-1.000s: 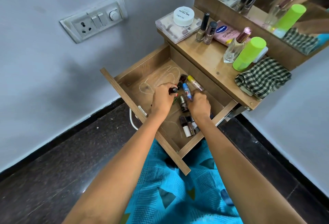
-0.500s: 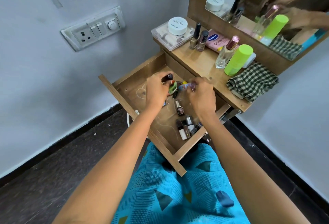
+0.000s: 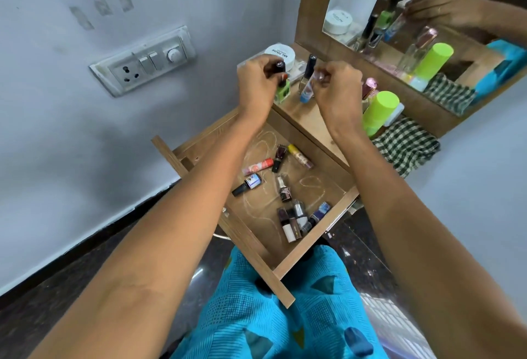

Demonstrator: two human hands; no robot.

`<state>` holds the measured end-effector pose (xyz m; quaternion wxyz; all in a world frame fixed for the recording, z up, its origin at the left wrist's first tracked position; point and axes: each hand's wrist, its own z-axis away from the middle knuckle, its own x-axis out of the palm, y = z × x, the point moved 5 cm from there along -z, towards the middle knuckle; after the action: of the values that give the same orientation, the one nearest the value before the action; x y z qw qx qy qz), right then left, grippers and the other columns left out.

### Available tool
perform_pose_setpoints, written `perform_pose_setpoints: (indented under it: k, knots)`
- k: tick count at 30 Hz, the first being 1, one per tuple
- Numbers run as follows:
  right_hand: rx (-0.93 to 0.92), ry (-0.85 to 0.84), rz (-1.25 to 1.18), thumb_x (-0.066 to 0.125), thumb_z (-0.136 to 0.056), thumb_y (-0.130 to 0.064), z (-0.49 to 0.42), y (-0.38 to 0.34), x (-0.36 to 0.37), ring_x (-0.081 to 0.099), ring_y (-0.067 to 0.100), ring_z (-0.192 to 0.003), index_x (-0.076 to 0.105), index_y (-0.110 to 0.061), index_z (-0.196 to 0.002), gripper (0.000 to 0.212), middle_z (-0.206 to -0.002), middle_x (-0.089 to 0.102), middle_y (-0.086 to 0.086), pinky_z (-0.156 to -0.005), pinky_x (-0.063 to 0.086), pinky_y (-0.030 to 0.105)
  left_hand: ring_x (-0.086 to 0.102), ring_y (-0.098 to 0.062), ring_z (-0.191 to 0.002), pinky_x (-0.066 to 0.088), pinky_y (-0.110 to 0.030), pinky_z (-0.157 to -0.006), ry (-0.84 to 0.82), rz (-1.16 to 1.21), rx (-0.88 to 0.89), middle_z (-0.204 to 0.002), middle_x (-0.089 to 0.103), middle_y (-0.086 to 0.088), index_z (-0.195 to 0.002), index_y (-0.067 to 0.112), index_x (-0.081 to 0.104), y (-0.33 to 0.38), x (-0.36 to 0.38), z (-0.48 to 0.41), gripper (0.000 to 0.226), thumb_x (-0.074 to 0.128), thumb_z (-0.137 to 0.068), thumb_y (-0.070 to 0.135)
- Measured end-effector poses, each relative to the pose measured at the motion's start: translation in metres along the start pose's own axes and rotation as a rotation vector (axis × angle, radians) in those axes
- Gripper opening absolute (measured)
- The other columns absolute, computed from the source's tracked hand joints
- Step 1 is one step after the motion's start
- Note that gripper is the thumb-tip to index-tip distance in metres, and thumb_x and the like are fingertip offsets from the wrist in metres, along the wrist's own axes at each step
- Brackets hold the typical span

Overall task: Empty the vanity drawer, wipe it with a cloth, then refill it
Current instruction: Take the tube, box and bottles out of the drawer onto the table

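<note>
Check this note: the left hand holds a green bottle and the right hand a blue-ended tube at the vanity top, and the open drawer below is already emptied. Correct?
No: the drawer is not emptied; the head view shows nail polish bottles and tubes lying in it. The rest stands: left hand holds the green bottle, right hand the blue-ended tube, at the vanity top.

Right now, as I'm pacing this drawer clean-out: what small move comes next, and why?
Probably set both down: the left hand grips a green bottle and the right hand a blue-ended tube at the vanity top, while bottles lie in the drawer.
</note>
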<state>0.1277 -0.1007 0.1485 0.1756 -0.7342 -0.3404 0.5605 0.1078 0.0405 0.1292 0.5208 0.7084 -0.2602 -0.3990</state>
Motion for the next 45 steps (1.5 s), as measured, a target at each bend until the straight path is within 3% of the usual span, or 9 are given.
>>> perform_pose_setpoints:
  k: [5,8,13,18,22,25,34,39,45]
  knots:
    - [-0.008,-0.030,0.055,0.053,-0.086,-0.002,-0.012,0.005,0.009,0.063,0.027,-0.098,0.065,-0.007,-0.113,0.031,-0.114,0.063,0.014,-0.088,0.050,0.038,0.065,-0.017,-0.094,0.050,-0.020,-0.087,-0.012,-0.044,0.015,-0.102,0.070,-0.014,-0.101,-0.001,0.067,-0.003,0.017,-0.020,0.026,0.066,-0.075,-0.005]
    - [-0.006,-0.066,0.064,0.053,-0.086,-0.002,-0.015,0.007,0.016,0.061,0.027,-0.101,0.064,-0.007,-0.115,0.032,-0.116,0.061,0.014,-0.087,0.049,0.035,0.066,-0.017,-0.093,0.046,-0.014,-0.080,-0.010,-0.088,0.040,-0.100,0.071,-0.013,-0.097,0.000,0.069,-0.006,0.025,-0.027,0.023,0.068,-0.075,-0.003]
    - [-0.025,-0.080,0.075,0.050,-0.086,0.001,-0.019,0.007,0.024,0.061,0.029,-0.101,0.064,-0.006,-0.114,0.032,-0.115,0.062,0.016,-0.084,0.047,0.033,0.067,-0.021,-0.093,0.052,-0.031,-0.088,-0.025,-0.093,0.033,-0.098,0.071,-0.013,-0.095,0.001,0.069,-0.017,0.036,-0.037,0.022,0.069,-0.073,-0.003]
    - [-0.027,-0.065,0.064,0.049,-0.086,0.000,-0.023,0.009,0.028,0.061,0.027,-0.095,0.065,-0.004,-0.108,0.027,-0.107,0.064,0.015,-0.080,0.047,0.034,0.062,-0.010,-0.082,0.050,-0.020,-0.081,-0.064,-0.088,0.052,-0.093,0.070,-0.008,-0.094,0.001,0.068,-0.016,0.043,-0.043,0.021,0.068,-0.074,-0.003]
    - [-0.028,-0.071,0.033,0.048,-0.087,-0.002,-0.026,0.009,0.031,0.062,0.030,-0.091,0.065,-0.001,-0.102,0.022,-0.102,0.064,0.017,-0.080,0.050,0.041,0.063,-0.012,-0.084,0.049,-0.018,-0.081,-0.079,-0.090,0.077,-0.093,0.070,-0.008,-0.094,0.001,0.068,-0.016,0.044,-0.044,0.021,0.064,-0.074,-0.006]
    - [-0.030,-0.072,0.057,0.049,-0.087,-0.002,-0.027,0.010,0.033,0.062,0.031,-0.092,0.064,-0.002,-0.106,0.024,-0.104,0.064,0.016,-0.080,0.050,0.042,0.063,-0.010,-0.081,0.048,-0.009,-0.075,-0.093,-0.083,0.087,-0.087,0.067,-0.003,-0.095,0.001,0.068,-0.016,0.043,-0.042,0.025,0.059,-0.075,-0.011]
    - [-0.019,-0.033,-0.023,0.051,-0.083,0.004,-0.022,0.018,0.036,0.062,0.027,-0.089,0.062,-0.005,-0.108,0.029,-0.104,0.063,0.013,-0.078,0.052,0.044,0.060,-0.011,-0.082,0.051,-0.020,-0.082,-0.053,-0.092,0.078,-0.092,0.067,-0.010,-0.105,-0.001,0.065,-0.025,0.027,-0.032,0.032,0.060,-0.076,-0.012]
    - [-0.024,-0.008,-0.033,0.052,-0.085,0.004,-0.011,0.021,0.030,0.052,0.014,-0.083,0.061,-0.005,-0.114,0.032,-0.098,0.057,0.004,-0.077,0.051,0.033,0.058,-0.006,-0.074,0.049,-0.010,-0.072,-0.047,-0.082,0.064,-0.087,0.064,-0.007,-0.101,-0.003,0.065,-0.035,0.011,-0.015,0.027,0.056,-0.078,-0.015]
    - [-0.016,-0.021,-0.027,0.054,-0.087,0.000,0.021,0.025,0.035,0.062,0.026,-0.095,0.063,-0.002,-0.110,0.024,-0.111,0.063,0.013,-0.084,0.053,0.039,0.057,-0.008,-0.077,0.047,-0.003,-0.070,-0.113,-0.154,0.037,-0.088,0.063,-0.004,-0.100,-0.002,0.065,-0.054,-0.003,0.028,0.025,0.053,-0.081,-0.013]
